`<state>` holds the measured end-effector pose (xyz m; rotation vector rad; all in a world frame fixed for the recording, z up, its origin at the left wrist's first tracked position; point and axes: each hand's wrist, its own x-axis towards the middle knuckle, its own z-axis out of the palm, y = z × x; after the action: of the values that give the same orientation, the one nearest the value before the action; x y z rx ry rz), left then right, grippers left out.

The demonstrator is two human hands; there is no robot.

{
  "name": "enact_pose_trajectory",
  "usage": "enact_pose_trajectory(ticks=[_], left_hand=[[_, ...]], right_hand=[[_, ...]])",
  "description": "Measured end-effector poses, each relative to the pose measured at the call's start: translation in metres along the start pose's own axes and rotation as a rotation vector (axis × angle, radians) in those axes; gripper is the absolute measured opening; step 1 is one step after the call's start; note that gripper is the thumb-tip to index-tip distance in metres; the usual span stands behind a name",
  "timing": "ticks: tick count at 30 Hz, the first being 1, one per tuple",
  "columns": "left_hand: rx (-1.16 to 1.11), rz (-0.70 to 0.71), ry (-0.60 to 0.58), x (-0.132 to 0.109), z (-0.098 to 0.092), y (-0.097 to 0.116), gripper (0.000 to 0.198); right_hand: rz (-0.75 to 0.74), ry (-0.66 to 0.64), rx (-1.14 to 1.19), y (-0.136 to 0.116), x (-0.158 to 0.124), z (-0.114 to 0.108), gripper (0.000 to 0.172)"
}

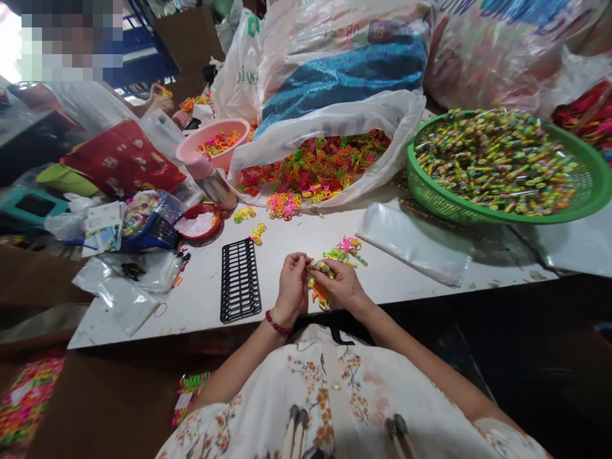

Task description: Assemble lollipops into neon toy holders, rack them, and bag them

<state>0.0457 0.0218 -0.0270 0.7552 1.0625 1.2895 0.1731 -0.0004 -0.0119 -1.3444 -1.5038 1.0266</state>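
Observation:
My left hand [292, 285], with a red bead bracelet at the wrist, is closed in a pinch at the near edge of the white table. Against it, my right hand [345, 285] grips a small yellow-green patterned stick [323, 269]; my left fingertips meet its left end. Under the hands lie orange and yellow plastic pieces [319, 296]. Just beyond my right hand is a small pile of pink and lime plastic pieces [343, 250] with patterned sticks. To the left of my hands a black slotted plastic rack [240, 280] lies flat.
A large white sack [335, 185] spills bright plastic pieces at the back. Right of it stands a green basket [430, 191] of patterned sticks. Clear plastic bags [415, 242] lie before the basket. At left are a pink basin [184, 148], a flask [215, 185] and a red bowl [210, 233]. Another person sits far left.

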Motion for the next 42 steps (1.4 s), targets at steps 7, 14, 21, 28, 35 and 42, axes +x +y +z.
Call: enact_pose_trajectory(ticks=[7, 14, 21, 28, 35, 42], left_hand=[[0.795, 0.249, 0.040, -0.014, -0.022, 0.019, 0.022], [1.235, 0.332, -0.208, -0.047, -0.032, 0.004, 0.026], [1.016, 0.235, -0.193, -0.042, -0.028, -0.013, 0.032], [0.576, 0.141, -0.039, -0.042, -0.030, -0.009, 0.036], [-0.088, -0.326, 0.079, -0.019, -0.037, 0.015, 0.036], [-0.152, -0.280, -0.039, -0.025, -0.024, 0.025, 0.034]], right_hand=[[0.108, 0.219, 0.203, 0.016, 0.020, -0.033, 0.037], [0.235, 0.022, 0.244, 0.013, -0.008, -0.039, 0.036], [0.288, -0.095, 0.318, 0.007, -0.031, -0.027, 0.040], [0.350, -0.082, 0.418, 0.011, -0.033, -0.031, 0.040], [0.363, -0.156, 0.388, 0.004, -0.033, -0.019, 0.042], [0.221, -0.135, 0.189, 0.001, -0.019, -0.007, 0.036]])
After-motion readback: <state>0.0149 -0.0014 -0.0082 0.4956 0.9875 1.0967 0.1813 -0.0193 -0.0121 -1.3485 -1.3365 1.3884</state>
